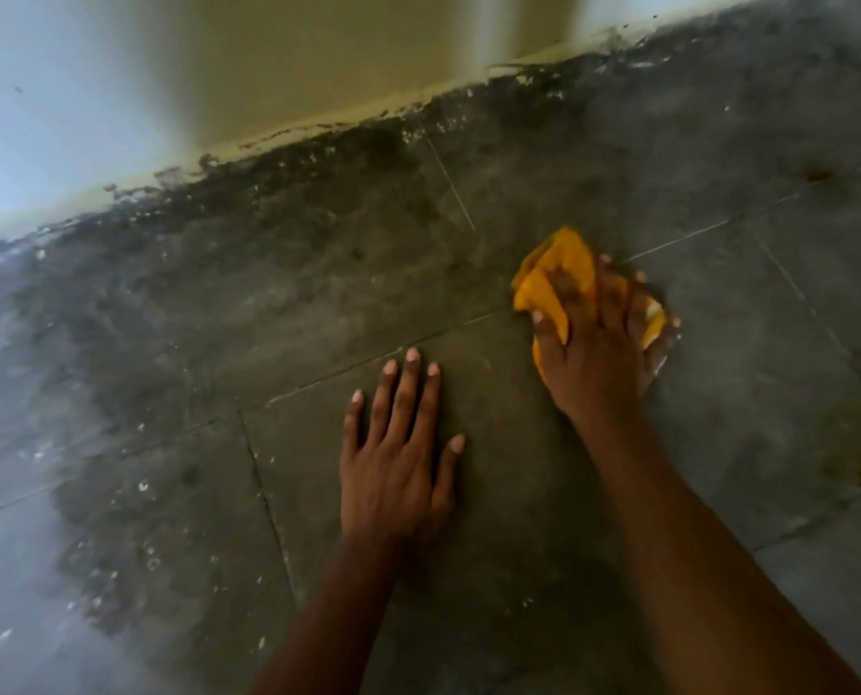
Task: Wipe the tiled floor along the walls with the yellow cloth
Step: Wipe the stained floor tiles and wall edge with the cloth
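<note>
Wiping is under way but, judging by the floor [594, 494], far from finished. The right hand [599, 343] presses down on the bunched yellow cloth [549, 278], fingers curled over it and gripping it against the tiles; the cloth sits a little out from the wall [293, 67], close to where two grout lines meet, not at the wall's foot. The left hand [398, 443] lies flat on a tile just beside it, fingers spread wide and holding nothing, likely as a prop for the person's weight.

The tiles around and below the hands look fairly even and grey, which suggests they may have been gone over, though the blur makes this hard to tell. What is plainly left is the dark stained band [318, 178] that runs along the foot of the wall across the whole view, flecked with pale specks. More specks and blotches lie on the tiles to the left. The cloth is apart from that band, so the strip right against the wall appears to be the main work remaining. A rusty spot [819, 175] also shows at the right.
</note>
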Demonstrator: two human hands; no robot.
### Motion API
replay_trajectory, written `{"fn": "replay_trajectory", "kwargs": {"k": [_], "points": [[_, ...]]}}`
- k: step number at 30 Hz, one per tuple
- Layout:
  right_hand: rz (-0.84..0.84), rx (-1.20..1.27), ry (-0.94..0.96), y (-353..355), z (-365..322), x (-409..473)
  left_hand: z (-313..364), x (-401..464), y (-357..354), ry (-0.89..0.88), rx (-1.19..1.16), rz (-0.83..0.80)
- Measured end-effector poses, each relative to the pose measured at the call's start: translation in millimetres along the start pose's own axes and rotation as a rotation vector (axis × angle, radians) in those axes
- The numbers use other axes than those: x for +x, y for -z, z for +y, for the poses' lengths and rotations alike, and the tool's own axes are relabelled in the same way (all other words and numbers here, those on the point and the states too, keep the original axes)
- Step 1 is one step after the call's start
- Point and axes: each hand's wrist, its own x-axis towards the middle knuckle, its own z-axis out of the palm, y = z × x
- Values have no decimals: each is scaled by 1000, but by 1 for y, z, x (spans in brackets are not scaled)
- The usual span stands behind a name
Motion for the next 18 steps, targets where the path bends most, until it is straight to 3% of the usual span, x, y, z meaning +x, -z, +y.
{"fn": "replay_trajectory", "kwargs": {"k": [2,3,6,8,10,14,16,18], "points": [[24,73,-253,-10,-34,28,-4,10,-3,-7,2,39],[16,84,-229,-12,-54,32,-9,16,-2,-2,3,47],[39,6,242,-21,-66,10,-25,51,4,28,-19,107],[-5,-83,415,-16,-44,-2,-39,85,14,65,-42,132],[-15,-94,349,-9,-26,10,-56,121,26,54,-36,120],[12,52,-69,-14,-55,80,-88,183,48,-17,-17,85],[10,60,-41,-22,-86,101,-94,196,51,-18,-10,102],[4,32,167,-28,-102,99,-94,199,52,-3,-17,109]]}}
